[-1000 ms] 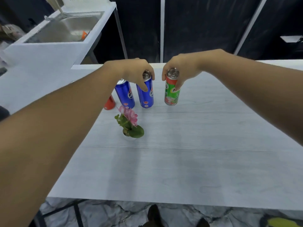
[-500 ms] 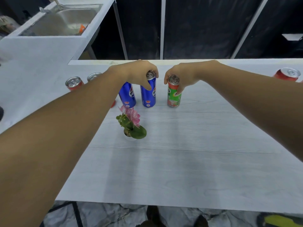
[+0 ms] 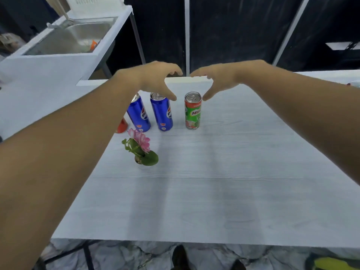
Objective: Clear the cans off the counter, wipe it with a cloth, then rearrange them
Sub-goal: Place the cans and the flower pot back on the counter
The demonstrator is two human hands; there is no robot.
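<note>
Three cans stand upright in a row on the pale counter [image 3: 214,191]: a green Milo can [image 3: 192,111], a blue Pepsi can [image 3: 162,112] to its left, and a second blue Pepsi can [image 3: 139,114] further left. A red can [image 3: 122,126] shows partly behind my left forearm. My left hand [image 3: 155,78] hovers just above the nearer blue can, fingers spread, holding nothing. My right hand [image 3: 216,78] hovers above and right of the green can, also spread and holding nothing.
A small pink flower with green leaves [image 3: 140,147] stands in front of the blue cans. A steel sink [image 3: 74,38] in a white unit lies at the back left. Another can's rim [image 3: 353,83] peeks at the right edge. Dark panels stand behind the counter.
Both hands have let go of the cans they gripped and lifted off with fingers spread. The blue and green cans stay standing on the counter.
</note>
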